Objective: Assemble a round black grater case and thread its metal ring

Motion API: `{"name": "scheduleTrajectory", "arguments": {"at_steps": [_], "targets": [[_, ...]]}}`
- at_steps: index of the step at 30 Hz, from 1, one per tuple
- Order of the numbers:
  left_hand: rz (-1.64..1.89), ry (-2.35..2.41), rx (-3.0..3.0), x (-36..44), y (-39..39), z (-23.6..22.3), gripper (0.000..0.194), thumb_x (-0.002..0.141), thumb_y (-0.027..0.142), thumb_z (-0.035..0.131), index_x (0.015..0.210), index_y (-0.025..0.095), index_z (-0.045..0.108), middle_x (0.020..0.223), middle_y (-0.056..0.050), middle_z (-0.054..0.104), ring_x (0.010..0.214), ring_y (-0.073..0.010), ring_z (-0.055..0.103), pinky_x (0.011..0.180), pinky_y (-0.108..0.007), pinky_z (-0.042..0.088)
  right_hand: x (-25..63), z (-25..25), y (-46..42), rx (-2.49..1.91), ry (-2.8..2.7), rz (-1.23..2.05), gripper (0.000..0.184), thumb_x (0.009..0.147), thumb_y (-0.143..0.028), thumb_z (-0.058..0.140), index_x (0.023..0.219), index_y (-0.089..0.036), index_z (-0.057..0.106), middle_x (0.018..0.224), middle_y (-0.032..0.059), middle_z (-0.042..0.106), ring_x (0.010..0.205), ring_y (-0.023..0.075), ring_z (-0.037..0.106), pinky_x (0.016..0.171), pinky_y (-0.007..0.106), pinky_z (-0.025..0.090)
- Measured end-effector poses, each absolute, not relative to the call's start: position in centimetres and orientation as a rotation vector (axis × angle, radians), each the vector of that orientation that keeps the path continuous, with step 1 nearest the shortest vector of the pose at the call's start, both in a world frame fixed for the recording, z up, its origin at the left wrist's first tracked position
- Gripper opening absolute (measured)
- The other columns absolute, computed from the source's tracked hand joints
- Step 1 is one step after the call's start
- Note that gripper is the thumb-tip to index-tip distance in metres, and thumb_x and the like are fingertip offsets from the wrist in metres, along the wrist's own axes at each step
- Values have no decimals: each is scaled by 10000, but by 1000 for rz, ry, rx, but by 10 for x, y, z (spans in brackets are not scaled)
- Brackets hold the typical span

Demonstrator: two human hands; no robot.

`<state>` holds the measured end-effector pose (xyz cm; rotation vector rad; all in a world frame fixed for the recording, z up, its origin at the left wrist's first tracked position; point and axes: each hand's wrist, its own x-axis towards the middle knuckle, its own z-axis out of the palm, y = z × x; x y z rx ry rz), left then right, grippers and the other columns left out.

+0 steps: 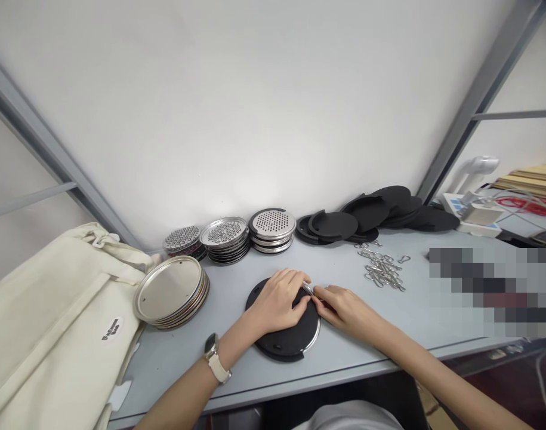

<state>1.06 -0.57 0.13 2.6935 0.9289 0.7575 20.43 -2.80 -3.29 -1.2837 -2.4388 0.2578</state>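
Observation:
A round black disc-shaped holder (290, 343) lies flat on the table in front of me, a silvery metal rim showing along its right edge. Across its top rests my left hand (277, 301), fingers bent and closed on a small metal snap clip (308, 289) at the disc's upper right edge. From the right, my right hand (344, 307) pinches the same clip between thumb and fingertips. Whether the clip passes through a hole in the disc is hidden by the fingers.
Left of the hands is a stack of plain metal discs (167, 289), beside a cream cloth bag (53, 322). Along the wall stand stacks of perforated grater discs (223, 233) and overlapping black holders (366, 213). Loose snap clips (384, 270) lie in a pile to the right.

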Motion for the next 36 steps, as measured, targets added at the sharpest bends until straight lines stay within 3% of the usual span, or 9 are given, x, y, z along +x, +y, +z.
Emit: {"name": "scheduleTrajectory", "arguments": {"at_steps": [20, 27, 36], "targets": [[763, 862, 2544, 9, -3, 0, 254, 800, 124, 555, 1030, 194, 472, 957, -31, 586, 898, -184, 547, 845, -323, 440, 206, -34, -27, -1261, -2443, 260, 207, 948, -267, 346, 780, -203, 449, 672, 15, 535, 590, 149, 489, 564, 257, 323], [779, 828, 2492, 8, -1, 1, 270, 804, 48, 489, 1027, 198, 467, 982, -34, 585, 942, -179, 555, 864, -318, 453, 205, -33, -28, -1272, -2444, 273, 247, 957, -277, 325, 740, -209, 423, 651, 5, 518, 572, 142, 478, 568, 257, 331], [734, 806, 2371, 7, -3, -1, 277, 797, 133, 564, 1051, 197, 472, 1074, -44, 517, 805, -130, 590, 750, -272, 511, 204, -31, -29, -1274, -2456, 228, 233, 961, -252, 289, 801, -198, 449, 699, 27, 547, 612, 154, 501, 583, 265, 338]]}}
